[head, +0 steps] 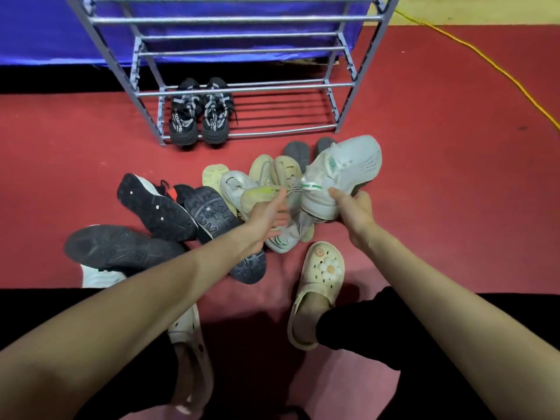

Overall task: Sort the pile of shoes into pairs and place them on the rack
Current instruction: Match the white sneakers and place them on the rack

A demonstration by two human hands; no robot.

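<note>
Right hand (353,212) grips one white-green sneaker (339,174) by the heel, lifted over the pile (212,207). Left hand (268,215) half-open, reaching into pale shoes, holding nothing clear. One black pair (198,116) on the rack's (242,93) bottom shelf. Three black soles lie left on red floor (454,177).
</note>
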